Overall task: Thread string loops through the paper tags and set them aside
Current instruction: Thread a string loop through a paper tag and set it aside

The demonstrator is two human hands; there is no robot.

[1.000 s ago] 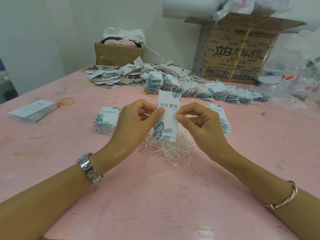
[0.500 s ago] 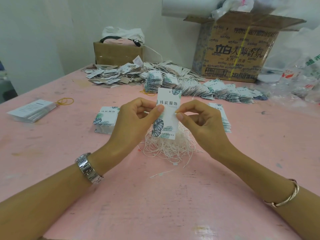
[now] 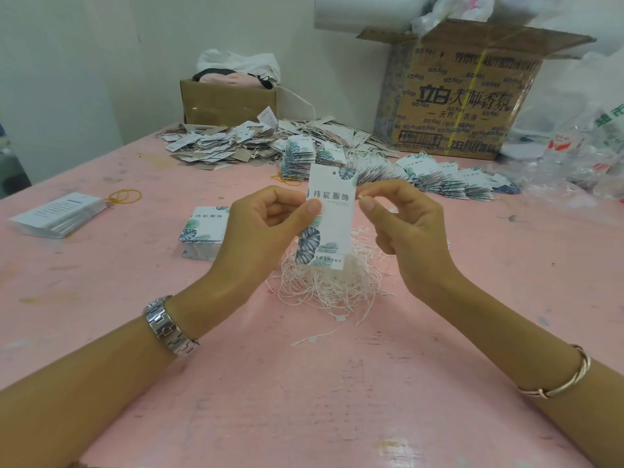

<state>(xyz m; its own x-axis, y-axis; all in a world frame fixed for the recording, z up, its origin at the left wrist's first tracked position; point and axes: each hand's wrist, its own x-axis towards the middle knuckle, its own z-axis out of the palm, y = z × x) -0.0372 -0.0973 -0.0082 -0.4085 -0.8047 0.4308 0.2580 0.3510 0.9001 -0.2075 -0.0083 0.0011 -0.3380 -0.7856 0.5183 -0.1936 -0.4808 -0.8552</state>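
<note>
My left hand (image 3: 266, 231) pinches a white paper tag (image 3: 332, 211) with leaf print, held upright above a heap of white string loops (image 3: 331, 282) on the pink table (image 3: 304, 400). The tag's punched hole sits near its top edge. My right hand (image 3: 401, 231) is just right of the tag, thumb and forefinger pinching a thin string end at the tag's right edge. A stack of unthreaded tags (image 3: 204, 231) lies left of my left hand. Rows of threaded tags (image 3: 439, 179) lie fanned out farther back.
A loose pile of brown and white tags (image 3: 223, 146) lies at the back left, before a small carton (image 3: 229, 103). A big printed carton (image 3: 462, 96) stands back right beside plastic bags (image 3: 580, 157). White cards (image 3: 57, 214) and yellow rubber bands (image 3: 125, 196) lie at left.
My right hand has drawn a little to the right and upward, away from the tag's face. The tag has risen slightly in my left hand.
</note>
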